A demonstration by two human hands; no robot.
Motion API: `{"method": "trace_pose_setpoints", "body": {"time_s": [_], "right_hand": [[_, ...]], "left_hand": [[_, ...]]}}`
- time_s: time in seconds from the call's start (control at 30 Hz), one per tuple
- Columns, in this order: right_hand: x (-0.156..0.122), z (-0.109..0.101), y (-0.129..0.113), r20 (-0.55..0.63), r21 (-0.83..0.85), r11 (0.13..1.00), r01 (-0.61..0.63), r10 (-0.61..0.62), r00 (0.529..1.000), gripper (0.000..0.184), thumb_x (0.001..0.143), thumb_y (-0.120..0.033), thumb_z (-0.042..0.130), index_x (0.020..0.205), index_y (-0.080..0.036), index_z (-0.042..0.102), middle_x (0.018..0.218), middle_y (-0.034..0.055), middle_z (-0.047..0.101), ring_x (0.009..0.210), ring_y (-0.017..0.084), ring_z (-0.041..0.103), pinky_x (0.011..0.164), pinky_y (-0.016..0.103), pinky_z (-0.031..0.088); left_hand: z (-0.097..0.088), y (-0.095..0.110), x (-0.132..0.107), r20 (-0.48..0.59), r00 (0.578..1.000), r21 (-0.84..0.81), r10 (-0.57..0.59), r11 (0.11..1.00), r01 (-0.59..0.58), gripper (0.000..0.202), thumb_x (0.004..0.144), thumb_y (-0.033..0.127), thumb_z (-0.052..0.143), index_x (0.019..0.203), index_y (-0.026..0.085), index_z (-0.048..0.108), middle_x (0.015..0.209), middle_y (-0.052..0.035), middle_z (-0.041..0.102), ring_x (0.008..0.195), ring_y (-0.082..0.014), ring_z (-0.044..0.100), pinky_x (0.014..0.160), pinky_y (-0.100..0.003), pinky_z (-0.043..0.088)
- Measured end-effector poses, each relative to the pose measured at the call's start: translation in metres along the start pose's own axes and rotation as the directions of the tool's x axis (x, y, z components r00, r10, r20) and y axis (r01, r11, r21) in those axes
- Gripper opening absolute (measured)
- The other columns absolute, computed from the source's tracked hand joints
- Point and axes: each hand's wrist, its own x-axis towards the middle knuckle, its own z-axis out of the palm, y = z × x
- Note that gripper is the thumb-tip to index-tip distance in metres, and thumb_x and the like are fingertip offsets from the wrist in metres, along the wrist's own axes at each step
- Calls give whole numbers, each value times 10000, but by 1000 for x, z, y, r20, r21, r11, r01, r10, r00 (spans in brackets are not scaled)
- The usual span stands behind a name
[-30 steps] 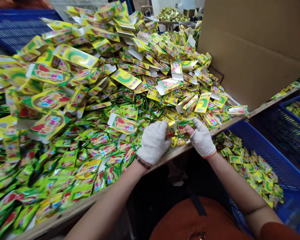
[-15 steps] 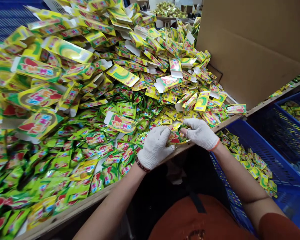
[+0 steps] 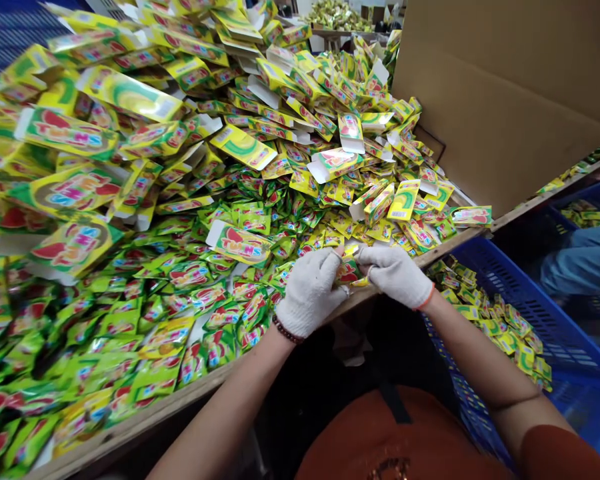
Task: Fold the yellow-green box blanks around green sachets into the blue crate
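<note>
Both my hands wear white knitted gloves and meet at the wooden front edge of the table. A small yellow-green carton [image 3: 349, 271] with red fruit print shows between them, mostly covered by the gloves. My left hand [image 3: 311, 291] is closed round its left side. At its right end, the fingers of my right hand [image 3: 397, 275] are pinched together. Green candy sachets [image 3: 185, 277] lie just left of my hands. Beyond them rises a big heap of yellow-green cartons [image 3: 245, 148], several with white flaps standing open.
A wooden rail [image 3: 460, 241] edges the table. Below it at right stands a blue crate [image 3: 540, 317] holding filled cartons. A large cardboard sheet [image 3: 510, 100] leans at back right. A co-worker's jeans-clad leg [image 3: 583, 260] is beside the crates.
My right hand has moved left, closer to my left hand, and its fingers have closed at the carton's end. A co-worker's leg and hand have come into view at right.
</note>
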Motion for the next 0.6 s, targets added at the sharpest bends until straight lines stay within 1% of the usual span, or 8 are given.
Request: {"method": "trace_pose_setpoints", "body": {"time_s": [0.07,0.17,0.23,0.3,0.37,0.47,0.53,0.6], "right_hand": [[-2,-1,-3,122,158,981,-116,97,988,199,850,-232,526,946,-180,693,636,-28,621,395,79,500,409,204,385],[-5,-1,-7,336,223,922,-317,233,913,257,880,-311,517,1030,-152,653,459,-62,551,328,83,493,341,159,320],[-7,4,-8,433,214,903,-374,255,865,260,883,-323,519,1043,-155,635,407,-72,526,322,90,489,343,153,321],[-7,9,-8,448,218,910,-353,227,864,238,884,-308,519,1042,-165,624,415,-79,527,325,88,477,362,162,339],[-7,14,-6,376,189,944,-270,184,908,165,881,-265,511,943,-171,632,440,-74,521,357,90,488,406,182,377],[-7,19,-3,72,94,995,-27,20,997,121,854,-207,539,800,-190,647,642,1,638,625,150,636,638,267,516],[-7,21,0,-177,54,991,126,-115,978,99,841,-194,580,868,-215,673,900,47,692,918,204,659,869,334,517],[-5,26,6,-355,89,977,192,-149,923,176,829,-218,636,1002,-243,658,1075,56,661,1015,210,637,930,351,506]], "left_hand": [[0,0,-1,-26,999,-12,-24,1000,24,653,710,218,663,1334,136,488,1127,-159,648,1022,-312,619,894,-449,532],[1,-3,-4,-39,999,-48,-18,999,16,641,723,232,665,1333,137,494,1127,-158,648,1021,-308,620,896,-446,531],[2,-4,-6,-20,1000,-72,-24,997,22,605,743,244,655,1323,157,507,1140,-153,649,1031,-307,622,897,-450,529],[0,-4,-8,11,998,-106,-56,993,57,572,752,263,663,1301,176,527,1154,-150,648,1049,-309,622,913,-459,521],[-5,-2,-8,63,992,-174,-110,977,120,553,759,291,681,1283,180,540,1170,-146,648,1078,-309,616,953,-468,502],[-15,4,-7,167,951,-377,-260,875,305,416,833,340,636,1212,184,570,1119,-112,672,1035,-273,638,940,-441,510],[-18,9,-7,196,899,-576,-392,696,429,296,881,351,586,1125,183,582,1065,-82,687,978,-232,656,899,-392,533],[-18,14,-6,192,844,-753,-500,477,453,262,897,362,570,1086,180,570,1058,-69,693,953,-206,666,872,-356,550]]}}
